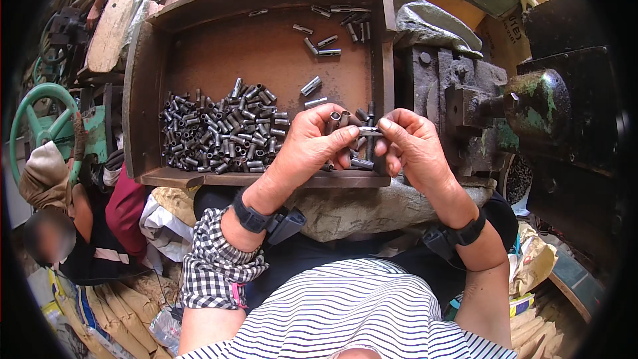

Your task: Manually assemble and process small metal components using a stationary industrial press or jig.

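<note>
Both hands meet over the right part of a wooden tray (pixel 266 181). My left hand (pixel 302 138) is closed, with several short dark metal tubes (pixel 345 118) gathered in its fingers. Between its thumb and fingers lies a shiny slim metal piece (pixel 367 131), whose far end my right hand (pixel 421 149) pinches with thumb and forefinger. Fingers partly cover this piece, so its full shape is hidden. Under and beside the hands, more tubes (pixel 363 163) rest along the tray's right side. A large heap of dark short tubes (pixel 226 126) fills the tray's lower left.
Shinier slotted tubes (pixel 311 86) lie scattered in the tray's right and upper right. A heavy dark machine (pixel 458 93) with a worn green round part (pixel 538 103) stands at right. At left are a green handwheel (pixel 50 116) and a seated person (pixel 86 226). Sacking (pixel 332 209) lies below the tray.
</note>
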`<state>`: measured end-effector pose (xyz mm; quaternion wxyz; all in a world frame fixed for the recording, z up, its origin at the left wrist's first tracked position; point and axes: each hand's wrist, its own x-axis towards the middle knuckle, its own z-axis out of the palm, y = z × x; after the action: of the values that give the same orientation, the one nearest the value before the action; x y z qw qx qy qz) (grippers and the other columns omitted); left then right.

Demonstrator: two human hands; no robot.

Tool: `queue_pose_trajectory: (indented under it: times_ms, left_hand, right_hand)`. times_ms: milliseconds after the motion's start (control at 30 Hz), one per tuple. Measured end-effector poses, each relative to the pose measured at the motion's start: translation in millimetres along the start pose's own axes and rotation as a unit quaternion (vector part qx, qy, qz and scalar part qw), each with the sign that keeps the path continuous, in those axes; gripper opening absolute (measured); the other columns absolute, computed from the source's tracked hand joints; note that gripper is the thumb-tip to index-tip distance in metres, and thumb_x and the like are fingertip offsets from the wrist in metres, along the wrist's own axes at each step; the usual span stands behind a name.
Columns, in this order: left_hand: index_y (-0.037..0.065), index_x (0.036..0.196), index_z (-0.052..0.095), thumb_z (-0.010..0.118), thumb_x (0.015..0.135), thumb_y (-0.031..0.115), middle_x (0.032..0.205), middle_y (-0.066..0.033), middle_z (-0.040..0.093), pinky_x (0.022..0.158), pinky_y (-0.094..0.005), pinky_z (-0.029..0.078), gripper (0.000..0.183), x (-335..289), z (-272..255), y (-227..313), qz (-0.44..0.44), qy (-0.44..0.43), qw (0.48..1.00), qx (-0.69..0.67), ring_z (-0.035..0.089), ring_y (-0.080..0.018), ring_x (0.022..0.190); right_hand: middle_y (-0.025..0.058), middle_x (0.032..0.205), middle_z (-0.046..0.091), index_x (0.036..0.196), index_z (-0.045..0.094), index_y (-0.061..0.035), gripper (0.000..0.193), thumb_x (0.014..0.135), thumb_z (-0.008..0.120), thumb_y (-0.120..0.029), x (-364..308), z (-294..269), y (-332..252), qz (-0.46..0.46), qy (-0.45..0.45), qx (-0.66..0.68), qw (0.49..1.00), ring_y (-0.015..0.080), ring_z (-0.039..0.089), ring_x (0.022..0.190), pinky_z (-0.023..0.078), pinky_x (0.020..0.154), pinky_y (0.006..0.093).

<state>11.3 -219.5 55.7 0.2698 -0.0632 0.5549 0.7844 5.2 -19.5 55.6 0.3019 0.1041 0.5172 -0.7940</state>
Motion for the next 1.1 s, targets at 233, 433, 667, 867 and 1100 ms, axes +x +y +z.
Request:
queue_pose_trajectory:
  times_ms: [233,433,667,867,1100]
  left_hand:
    - [0.001,0.097,0.055,0.064,0.085,0.011,0.073,-0.0035,0.061,0.047,-0.0191,0.049,0.018,-3,3,6,-0.042,-0.068,0.997,-0.001,0.061,-0.0094,0.056]
    - [0.000,0.097,0.056,0.065,0.082,0.005,0.073,-0.0023,0.061,0.047,-0.0195,0.050,0.018,-5,11,10,0.012,-0.030,0.996,0.077,0.060,-0.0090,0.054]
    - [0.003,0.094,0.054,0.065,0.083,0.008,0.069,-0.0051,0.061,0.045,-0.0207,0.049,0.016,-7,18,4,0.051,-0.035,0.996,0.064,0.059,-0.0110,0.052]
    - [0.003,0.095,0.054,0.065,0.084,0.012,0.068,-0.0064,0.061,0.045,-0.0222,0.047,0.019,-7,13,1,0.036,-0.064,0.997,-0.039,0.060,-0.0139,0.052]
    - [0.003,0.092,0.055,0.065,0.084,0.011,0.070,-0.0062,0.061,0.043,-0.0220,0.048,0.016,1,14,-6,0.034,-0.031,0.998,-0.048,0.059,-0.0133,0.051]
  right_hand:
    - [0.0054,0.063,0.060,0.085,0.056,-0.0024,0.014,0.089,0.058,-0.015,-4,-5,-5,0.045,-0.069,0.049,0.995,0.0068,0.050,0.039,0.037,0.034,0.0171]
    - [0.0044,0.062,0.059,0.085,0.055,-0.0020,0.017,0.091,0.054,-0.017,-11,3,-11,-0.030,-0.045,-0.108,0.993,0.0066,0.048,0.038,0.037,0.034,0.0184]
    - [0.0037,0.062,0.059,0.085,0.055,-0.0016,0.015,0.091,0.054,-0.016,-16,2,-8,-0.060,-0.059,-0.073,0.994,0.0069,0.050,0.038,0.038,0.033,0.0192]
    - [0.0045,0.061,0.059,0.087,0.055,-0.0007,0.016,0.091,0.055,-0.016,-15,1,-5,-0.044,-0.075,-0.040,0.995,0.0076,0.051,0.038,0.038,0.033,0.0187]
    - [0.0027,0.062,0.058,0.094,0.053,-0.0026,0.015,0.093,0.051,-0.017,-13,7,6,-0.128,-0.041,-0.072,0.988,0.0054,0.049,0.040,0.038,0.035,0.0183]
